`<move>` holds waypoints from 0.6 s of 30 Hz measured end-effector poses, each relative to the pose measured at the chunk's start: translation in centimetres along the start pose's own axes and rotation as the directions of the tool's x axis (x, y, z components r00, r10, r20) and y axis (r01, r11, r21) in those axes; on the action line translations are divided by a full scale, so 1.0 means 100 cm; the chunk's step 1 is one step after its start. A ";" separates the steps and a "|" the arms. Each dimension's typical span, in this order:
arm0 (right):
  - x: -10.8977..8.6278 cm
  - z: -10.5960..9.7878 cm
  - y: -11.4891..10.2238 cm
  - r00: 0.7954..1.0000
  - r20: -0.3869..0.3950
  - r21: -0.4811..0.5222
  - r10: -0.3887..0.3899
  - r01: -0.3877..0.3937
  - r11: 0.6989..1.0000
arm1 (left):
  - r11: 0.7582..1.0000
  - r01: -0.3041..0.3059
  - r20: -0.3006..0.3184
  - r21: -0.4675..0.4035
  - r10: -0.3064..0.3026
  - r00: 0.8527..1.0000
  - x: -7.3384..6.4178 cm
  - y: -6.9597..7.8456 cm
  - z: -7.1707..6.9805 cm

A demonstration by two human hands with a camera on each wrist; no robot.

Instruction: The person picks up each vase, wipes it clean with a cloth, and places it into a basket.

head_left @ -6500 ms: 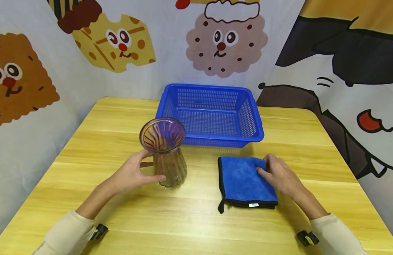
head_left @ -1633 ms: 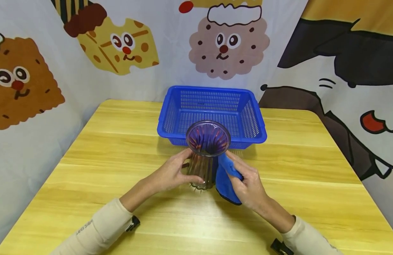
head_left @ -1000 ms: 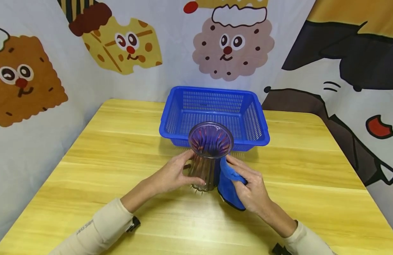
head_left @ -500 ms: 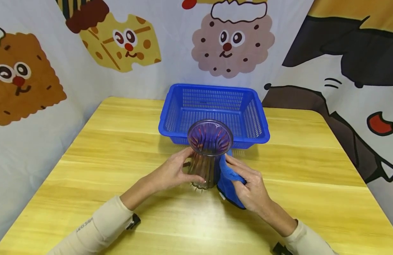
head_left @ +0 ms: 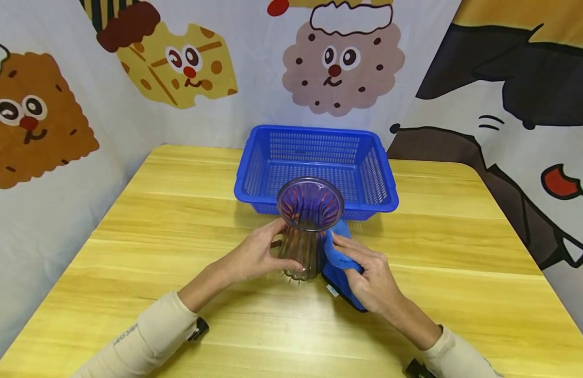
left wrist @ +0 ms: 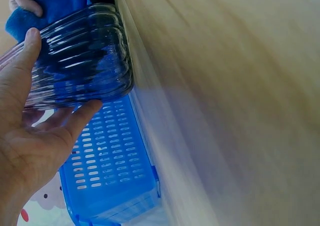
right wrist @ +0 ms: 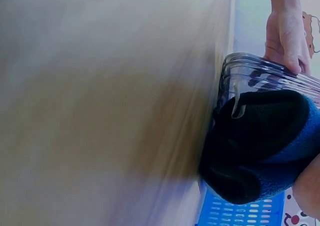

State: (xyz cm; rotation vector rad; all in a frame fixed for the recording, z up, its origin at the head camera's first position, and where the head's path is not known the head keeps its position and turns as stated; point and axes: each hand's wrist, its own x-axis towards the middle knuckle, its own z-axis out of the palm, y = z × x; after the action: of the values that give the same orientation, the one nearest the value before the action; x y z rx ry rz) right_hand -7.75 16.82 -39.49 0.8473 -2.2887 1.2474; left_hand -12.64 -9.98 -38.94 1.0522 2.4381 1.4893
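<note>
l hand (head_left: 258,257) grips vase (head_left: 301,249), r hand (head_left: 372,275) w/ blue cloth (head_left: 338,275) alongside.

Cartoon-printed cloth (head_left: 258,68) backs and flanks a wood-grain table (head_left: 442,231) in a booth-like corner, the room beyond hidden

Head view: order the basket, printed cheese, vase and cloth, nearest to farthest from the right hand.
1. Cloth, gripped in the right hand.
2. Vase, left of the cloth.
3. Basket, behind the vase.
4. Printed cheese, left backdrop.
</note>
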 end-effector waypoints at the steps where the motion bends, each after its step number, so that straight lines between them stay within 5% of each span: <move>1: 0.000 0.000 0.000 1.000 0.005 -0.010 0.003 -0.003 1.000 | 1.000 0.000 0.001 -0.006 0.000 1.000 0.000 0.000 0.000; 12: -0.005 -0.006 0.002 0.986 0.135 -0.088 0.100 -0.088 0.992 | 0.999 0.003 0.011 -0.039 -0.003 1.000 0.001 0.002 0.001; 18: -0.004 -0.009 0.002 0.978 0.187 -0.127 0.094 -0.071 0.989 | 0.998 0.020 0.006 -0.058 -0.020 1.000 0.001 0.003 0.002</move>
State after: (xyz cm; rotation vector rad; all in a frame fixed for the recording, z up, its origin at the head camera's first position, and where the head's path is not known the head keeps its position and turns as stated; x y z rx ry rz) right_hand -7.54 17.78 -39.42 0.8713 -2.5477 1.0906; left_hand -12.55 -9.70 -38.78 1.0162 2.3786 1.5392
